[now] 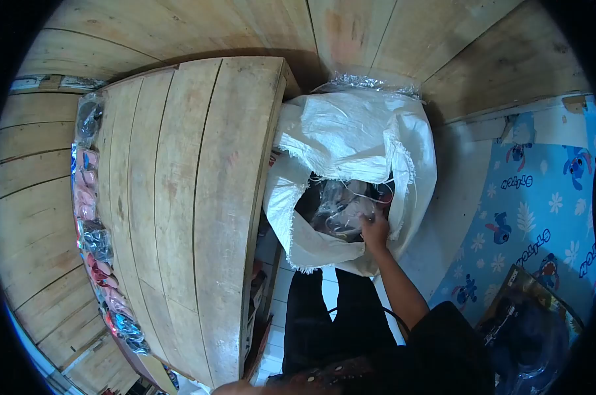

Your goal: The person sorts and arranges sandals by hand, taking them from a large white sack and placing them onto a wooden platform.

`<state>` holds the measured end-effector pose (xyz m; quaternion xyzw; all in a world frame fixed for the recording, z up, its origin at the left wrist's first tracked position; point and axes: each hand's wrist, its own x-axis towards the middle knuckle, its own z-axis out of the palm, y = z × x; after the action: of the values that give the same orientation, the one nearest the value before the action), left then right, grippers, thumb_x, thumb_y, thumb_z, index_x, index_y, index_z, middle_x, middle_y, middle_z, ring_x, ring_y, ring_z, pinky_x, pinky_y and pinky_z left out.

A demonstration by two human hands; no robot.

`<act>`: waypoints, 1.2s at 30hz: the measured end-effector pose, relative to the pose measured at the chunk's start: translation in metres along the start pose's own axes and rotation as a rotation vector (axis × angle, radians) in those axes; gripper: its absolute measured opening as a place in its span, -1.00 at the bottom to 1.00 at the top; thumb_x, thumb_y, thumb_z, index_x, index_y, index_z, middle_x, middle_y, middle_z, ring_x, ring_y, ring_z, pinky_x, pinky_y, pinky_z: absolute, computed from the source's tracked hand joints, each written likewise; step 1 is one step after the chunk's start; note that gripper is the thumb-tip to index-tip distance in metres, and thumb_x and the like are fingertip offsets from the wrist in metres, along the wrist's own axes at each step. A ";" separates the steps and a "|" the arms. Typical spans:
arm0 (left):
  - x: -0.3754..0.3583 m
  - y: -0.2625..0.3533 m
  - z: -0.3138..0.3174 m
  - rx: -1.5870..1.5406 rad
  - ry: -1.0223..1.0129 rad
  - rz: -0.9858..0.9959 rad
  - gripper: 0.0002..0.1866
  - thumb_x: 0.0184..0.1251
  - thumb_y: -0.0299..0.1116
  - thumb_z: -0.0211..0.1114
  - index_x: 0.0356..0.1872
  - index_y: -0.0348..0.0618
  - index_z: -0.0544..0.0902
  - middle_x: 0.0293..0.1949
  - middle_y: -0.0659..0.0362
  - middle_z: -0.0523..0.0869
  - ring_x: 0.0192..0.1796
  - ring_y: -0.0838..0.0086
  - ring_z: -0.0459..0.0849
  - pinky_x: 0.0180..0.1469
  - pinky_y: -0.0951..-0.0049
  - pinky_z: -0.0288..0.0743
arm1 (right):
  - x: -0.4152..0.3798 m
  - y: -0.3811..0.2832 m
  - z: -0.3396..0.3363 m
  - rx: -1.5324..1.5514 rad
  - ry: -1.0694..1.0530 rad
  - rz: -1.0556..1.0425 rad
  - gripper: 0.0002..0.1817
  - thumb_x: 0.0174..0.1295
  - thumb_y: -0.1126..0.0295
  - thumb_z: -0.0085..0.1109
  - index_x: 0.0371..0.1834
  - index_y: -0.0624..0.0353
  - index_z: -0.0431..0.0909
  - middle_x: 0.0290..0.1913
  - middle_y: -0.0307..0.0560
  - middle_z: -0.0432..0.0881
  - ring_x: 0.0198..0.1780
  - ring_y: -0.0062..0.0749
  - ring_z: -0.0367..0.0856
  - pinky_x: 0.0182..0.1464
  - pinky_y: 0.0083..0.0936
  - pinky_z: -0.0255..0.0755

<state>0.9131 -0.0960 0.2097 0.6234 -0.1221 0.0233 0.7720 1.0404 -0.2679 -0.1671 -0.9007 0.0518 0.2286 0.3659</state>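
Observation:
A large white woven sack (350,138) stands with its frayed mouth open in front of my legs. Inside it lie clear plastic bags (337,207) with pale and dark contents that I cannot make out. My right hand (375,230) reaches into the sack's mouth from the lower right, its fingers closed on the crinkled plastic. At the bottom edge of the view, beside the wooden boards, a sliver of what looks like my left hand (231,388) shows. Its fingers are hidden.
A wooden plank surface (173,191) rises close on the left. Plastic-wrapped goods (97,240), several of them pink, line its far edge. A plank wall (350,33) stands behind the sack. On the right are blue patterned wall covering (502,230) and a dark plastic-wrapped item (528,342).

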 end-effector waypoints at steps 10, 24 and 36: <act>0.013 -0.188 -0.038 0.702 -0.023 -0.613 -0.80 0.35 -0.37 0.10 -0.27 -0.29 0.61 -0.24 -0.02 0.66 -0.15 0.06 0.62 -0.06 0.23 0.47 | -0.040 -0.004 -0.040 0.140 0.151 -0.234 -0.38 0.01 0.47 0.30 0.20 0.26 0.33 0.06 0.22 0.49 0.10 0.05 0.49 0.13 -0.27 0.37; 0.038 -0.294 -0.062 1.214 -0.277 -0.340 0.00 -0.11 -0.27 0.41 0.42 -0.15 0.06 0.43 -0.08 0.06 0.46 0.06 0.06 0.42 0.08 0.01 | -0.050 -0.004 -0.077 0.263 -0.384 -0.245 -0.36 -0.23 0.57 0.33 0.07 0.18 0.40 -0.03 0.05 0.53 0.06 -0.14 0.54 0.12 -0.37 0.39; 0.012 -0.268 -0.063 1.289 -0.644 -0.365 0.07 -0.34 0.19 0.47 0.30 -0.10 0.29 0.14 0.06 0.45 0.20 0.17 0.38 0.11 0.16 0.30 | -0.059 -0.031 -0.077 0.222 -0.531 -0.451 -0.41 -0.20 0.61 0.34 0.03 0.16 0.44 0.06 0.00 0.43 0.14 -0.13 0.45 0.17 -0.34 0.36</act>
<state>0.9856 -0.0960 -0.0566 0.9390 -0.1990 -0.2223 0.1708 1.0252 -0.3022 -0.0722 -0.7535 -0.2204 0.3608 0.5034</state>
